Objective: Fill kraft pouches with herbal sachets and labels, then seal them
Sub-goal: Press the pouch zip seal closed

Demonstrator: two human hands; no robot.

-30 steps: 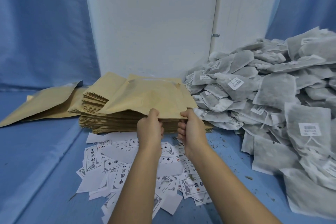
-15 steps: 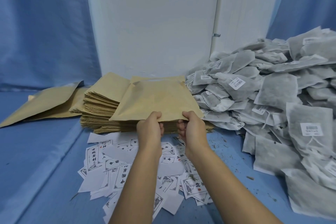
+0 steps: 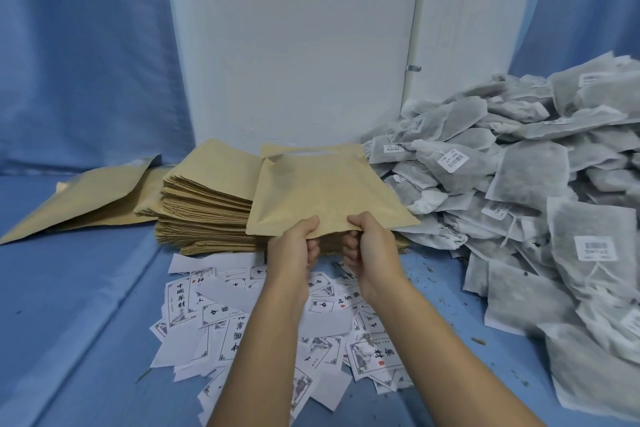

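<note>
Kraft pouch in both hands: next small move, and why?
Probably spread the near edge open: the left hand and right hand both pinch that edge of the kraft pouch, held above the stack; it looks flat, and the sachets lie at right.

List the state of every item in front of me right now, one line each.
kraft pouch: flat, held over the stack by its near edge.
left hand: pinching the pouch's near edge.
right hand: pinching the same edge.
pouch stack: piled, fanned unevenly.
loose pouches: lying flat, left of the stack.
sachets: heaped at right, tagged.
labels: scattered loose, overlapping.
</note>
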